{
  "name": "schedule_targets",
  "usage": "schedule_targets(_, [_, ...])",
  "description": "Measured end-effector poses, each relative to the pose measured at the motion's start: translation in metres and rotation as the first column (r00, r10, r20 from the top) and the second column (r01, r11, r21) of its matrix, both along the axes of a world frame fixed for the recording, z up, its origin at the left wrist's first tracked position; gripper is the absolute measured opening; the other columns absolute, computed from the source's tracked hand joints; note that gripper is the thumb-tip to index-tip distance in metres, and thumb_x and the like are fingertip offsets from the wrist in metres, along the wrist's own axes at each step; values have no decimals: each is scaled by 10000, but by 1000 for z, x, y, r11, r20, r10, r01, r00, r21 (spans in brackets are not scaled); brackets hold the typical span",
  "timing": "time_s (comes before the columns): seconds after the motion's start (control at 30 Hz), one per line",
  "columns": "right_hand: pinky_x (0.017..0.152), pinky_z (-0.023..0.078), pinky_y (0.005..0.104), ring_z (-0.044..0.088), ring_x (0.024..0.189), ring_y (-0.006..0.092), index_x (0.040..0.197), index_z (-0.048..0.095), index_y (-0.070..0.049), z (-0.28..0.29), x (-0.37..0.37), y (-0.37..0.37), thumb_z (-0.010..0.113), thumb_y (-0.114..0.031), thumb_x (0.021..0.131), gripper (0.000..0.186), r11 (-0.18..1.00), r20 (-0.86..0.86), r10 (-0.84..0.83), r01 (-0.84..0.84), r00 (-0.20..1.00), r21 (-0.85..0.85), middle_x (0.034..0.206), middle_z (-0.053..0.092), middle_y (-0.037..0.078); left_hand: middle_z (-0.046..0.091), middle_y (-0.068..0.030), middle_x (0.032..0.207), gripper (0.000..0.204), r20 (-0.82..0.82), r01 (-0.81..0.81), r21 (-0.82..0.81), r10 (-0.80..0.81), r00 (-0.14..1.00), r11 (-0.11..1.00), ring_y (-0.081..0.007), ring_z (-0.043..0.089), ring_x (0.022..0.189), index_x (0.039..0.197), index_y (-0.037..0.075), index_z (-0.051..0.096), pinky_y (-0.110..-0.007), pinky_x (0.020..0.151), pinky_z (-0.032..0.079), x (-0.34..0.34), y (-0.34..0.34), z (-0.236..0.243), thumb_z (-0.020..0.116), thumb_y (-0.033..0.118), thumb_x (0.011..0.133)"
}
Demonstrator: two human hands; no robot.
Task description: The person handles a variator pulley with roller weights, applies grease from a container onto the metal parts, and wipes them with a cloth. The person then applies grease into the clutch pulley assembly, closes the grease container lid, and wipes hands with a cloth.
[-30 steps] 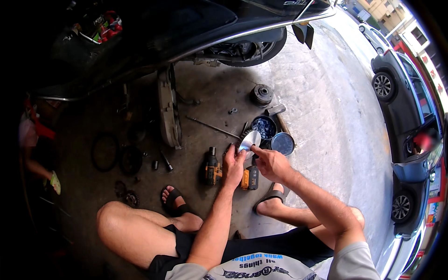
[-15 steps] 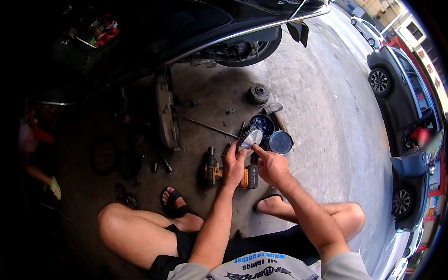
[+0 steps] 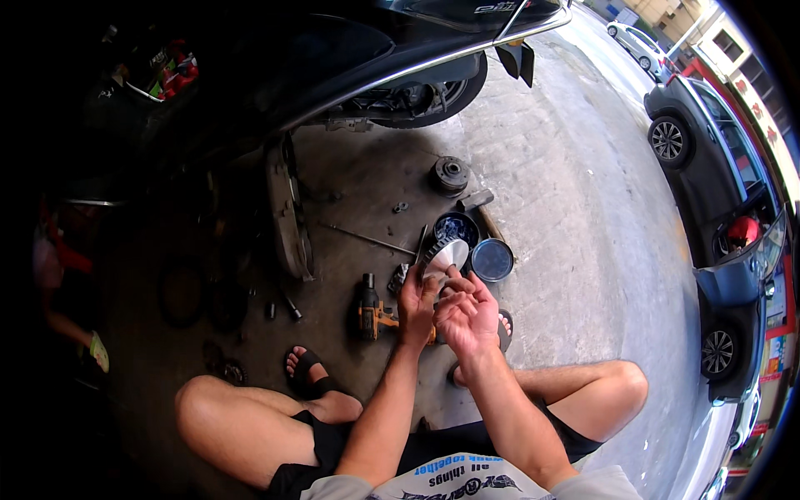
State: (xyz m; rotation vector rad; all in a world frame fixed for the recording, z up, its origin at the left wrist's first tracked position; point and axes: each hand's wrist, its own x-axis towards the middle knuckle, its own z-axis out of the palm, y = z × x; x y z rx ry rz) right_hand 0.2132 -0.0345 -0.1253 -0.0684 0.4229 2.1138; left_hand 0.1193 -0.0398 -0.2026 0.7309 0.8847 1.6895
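In my left hand (image 3: 417, 304) is a shiny, cone-faced metal disc with fins round its edge (image 3: 447, 252), which looks like a scooter pulley face. The fingers close on its near side, and the shiny face is tilted toward the right. Palm up, my right hand (image 3: 468, 315) is at the disc's lower right edge. Its fingers are curled, with the fingertips at the middle of the disc; whether they pinch anything is hidden. Just beyond the disc stands an open tin of dark grease (image 3: 458, 223), its round lid (image 3: 492, 260) beside it. A cordless impact wrench (image 3: 369, 310) stands left of my left hand.
A dark scooter (image 3: 333, 50) with its wheel (image 3: 462, 96) fills the upper left. On the floor lie a round clutch-like part (image 3: 450, 175), a hammer (image 3: 477, 200), a long rod (image 3: 367, 237) and a long metal cover (image 3: 287, 212). Another person's hand (image 3: 98, 352) shows at far left. Cars are parked right.
My right hand has rolled from palm down with a finger on the disc to palm up with curled fingers, moving left and nearer me. My left hand still holds the disc. The view has shifted slightly.
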Motion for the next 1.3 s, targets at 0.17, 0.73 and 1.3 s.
schedule_targets(0.17, [662, 600, 400, 548, 517, 155, 1438, 490, -154, 26, 11, 12, 524, -159, 983, 456, 881, 980, 87, -473, 178, 8, 746, 583, 34, 666, -78, 1110, 277, -150, -12, -54, 4, 989, 998, -153, 614, 1014, 1256, 10, 568, -308, 898, 486, -14, 2, 11, 556, 146, 1015])
schedule_targets(0.73, [655, 600, 375, 436, 510, 103, 1506, 403, -58, 27, 27, 12, 443, -154, 1036, 481, 857, 758, 223, -494, 613, 147, 819, 585, 45, 656, -128, 1148, 296, -251, -124, -131, 88, 964, 984, -213, 629, 1041, 1296, 4, 547, -344, 911, 494, -7, 4, 17, 533, 133, 1030])
schedule_targets(1.3, [600, 567, 380, 600, 532, 193, 1464, 461, -113, 50, 38, 33, 543, -162, 969, 504, 456, 755, -557, -887, -345, -69, 731, 617, 78, 685, -84, 1068, 261, -164, -19, -75, 6, 986, 997, -162, 639, 959, 1253, 8, 578, -306, 859, 507, -13, 9, 30, 558, 108, 1014])
